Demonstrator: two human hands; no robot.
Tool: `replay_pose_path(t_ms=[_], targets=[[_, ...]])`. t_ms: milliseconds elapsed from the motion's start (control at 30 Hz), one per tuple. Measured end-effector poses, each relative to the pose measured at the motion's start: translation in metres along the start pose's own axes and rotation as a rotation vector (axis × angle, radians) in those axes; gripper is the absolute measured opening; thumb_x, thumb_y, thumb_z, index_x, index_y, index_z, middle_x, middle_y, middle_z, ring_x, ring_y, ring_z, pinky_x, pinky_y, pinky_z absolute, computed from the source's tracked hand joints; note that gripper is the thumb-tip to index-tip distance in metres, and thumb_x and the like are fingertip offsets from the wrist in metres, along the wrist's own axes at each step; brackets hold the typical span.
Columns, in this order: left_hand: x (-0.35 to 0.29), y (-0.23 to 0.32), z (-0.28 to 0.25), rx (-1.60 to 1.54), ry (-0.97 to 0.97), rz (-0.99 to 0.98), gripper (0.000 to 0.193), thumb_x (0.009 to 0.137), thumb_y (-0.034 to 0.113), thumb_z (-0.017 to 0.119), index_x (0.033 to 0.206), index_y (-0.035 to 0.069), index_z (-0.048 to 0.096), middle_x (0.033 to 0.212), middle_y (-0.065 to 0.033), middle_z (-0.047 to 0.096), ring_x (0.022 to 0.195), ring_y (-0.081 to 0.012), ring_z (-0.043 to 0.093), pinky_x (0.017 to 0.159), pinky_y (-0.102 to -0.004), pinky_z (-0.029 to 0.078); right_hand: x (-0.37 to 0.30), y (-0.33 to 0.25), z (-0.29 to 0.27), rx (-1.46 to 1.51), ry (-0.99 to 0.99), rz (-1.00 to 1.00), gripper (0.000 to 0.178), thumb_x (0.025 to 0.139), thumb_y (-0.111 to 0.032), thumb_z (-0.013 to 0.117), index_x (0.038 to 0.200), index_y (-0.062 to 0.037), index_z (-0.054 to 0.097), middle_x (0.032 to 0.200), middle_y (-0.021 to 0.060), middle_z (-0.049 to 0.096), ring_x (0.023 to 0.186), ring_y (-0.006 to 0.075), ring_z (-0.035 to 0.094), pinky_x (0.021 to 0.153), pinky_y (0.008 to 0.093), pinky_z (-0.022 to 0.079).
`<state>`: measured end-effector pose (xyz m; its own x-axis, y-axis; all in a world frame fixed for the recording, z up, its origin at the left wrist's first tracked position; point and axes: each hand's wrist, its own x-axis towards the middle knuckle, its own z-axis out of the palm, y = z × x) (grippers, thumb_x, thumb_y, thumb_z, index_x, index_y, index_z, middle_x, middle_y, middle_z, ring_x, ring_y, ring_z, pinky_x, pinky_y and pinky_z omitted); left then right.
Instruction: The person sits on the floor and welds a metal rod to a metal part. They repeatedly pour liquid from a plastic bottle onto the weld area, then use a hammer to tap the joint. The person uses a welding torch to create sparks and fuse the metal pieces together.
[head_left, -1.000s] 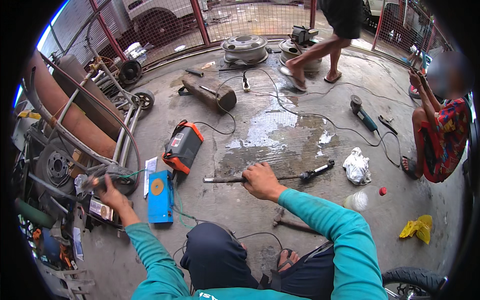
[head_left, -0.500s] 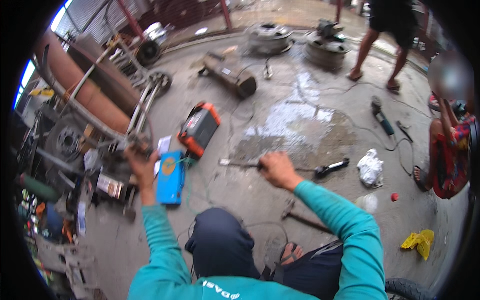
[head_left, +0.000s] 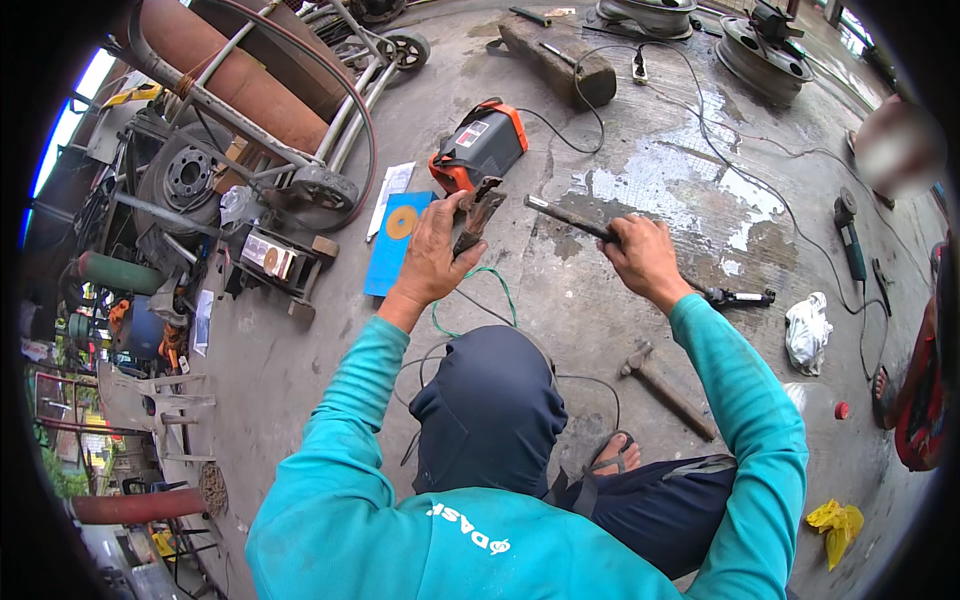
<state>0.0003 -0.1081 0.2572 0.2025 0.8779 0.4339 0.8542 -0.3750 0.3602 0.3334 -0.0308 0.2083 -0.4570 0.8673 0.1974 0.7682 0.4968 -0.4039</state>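
My left hand (head_left: 436,250) is closed round a dark, rusty metal piece (head_left: 478,215) with a jagged, forked upper end. It is raised in front of the blue box (head_left: 385,245), which bears a yellow disc. In my right hand (head_left: 645,258) is a dark, narrow steel bar (head_left: 568,216), chisel-like, with a bright tip angled up and left toward the rusty piece. The two metal pieces are apart. On the concrete below my right forearm lies a hammer (head_left: 668,392). A black rod-like part with a silver section (head_left: 738,298) rests beyond that forearm.
An orange-and-black machine (head_left: 480,145) stands ahead, near a cart with an orange cylinder (head_left: 230,75). Cables cross the floor to an angle grinder (head_left: 850,235). A white crumpled bag (head_left: 806,333), yellow plastic (head_left: 836,530) and a seated person (head_left: 920,400) are at right.
My left hand has moved right, from beside the cart to in front of the blue box, with the rusty piece. My view has turned left; the standing person's legs have left it.
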Motion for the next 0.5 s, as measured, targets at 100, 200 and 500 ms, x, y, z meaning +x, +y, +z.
replay_pose_path(t_ms=[100, 200, 500], targets=[[-0.004, 0.002, 0.003, 0.055, -0.073, -0.015, 0.072, 0.089, 0.036, 0.077, 0.144, 0.001, 0.046, 0.126, -0.0218, 0.060, 0.120, -0.0421, 0.060, 0.102, -0.0470, 0.048, 0.000, 0.005, 0.003, 0.027, -0.005, -0.008, 0.031, 0.094, -0.036, 0.069, 0.093, -0.0048, 0.067, 0.095, 0.0140, 0.066, 0.099, 0.0356, 0.063, 0.090, 0.0496, 0.042], [-0.007, 0.007, 0.005, 0.035, -0.174, -0.072, 0.070, 0.091, 0.040, 0.076, 0.140, -0.002, 0.049, 0.122, -0.0228, 0.063, 0.111, -0.0423, 0.064, 0.094, -0.0459, 0.052, 0.000, 0.006, 0.007, 0.020, 0.004, -0.019, 0.027, 0.092, -0.033, 0.069, 0.094, -0.0063, 0.067, 0.095, 0.0123, 0.066, 0.100, 0.0338, 0.063, 0.090, 0.0491, 0.042], [-0.006, 0.022, 0.029, -0.217, -0.089, -0.037, 0.068, 0.092, 0.046, 0.075, 0.134, -0.002, 0.053, 0.117, -0.0230, 0.065, 0.103, -0.0442, 0.067, 0.087, -0.0464, 0.054, 0.001, 0.002, 0.007, -0.013, -0.070, 0.004, 0.018, 0.089, -0.027, 0.071, 0.098, -0.0105, 0.070, 0.099, 0.0095, 0.067, 0.105, 0.0306, 0.064, 0.091, 0.0490, 0.042]])
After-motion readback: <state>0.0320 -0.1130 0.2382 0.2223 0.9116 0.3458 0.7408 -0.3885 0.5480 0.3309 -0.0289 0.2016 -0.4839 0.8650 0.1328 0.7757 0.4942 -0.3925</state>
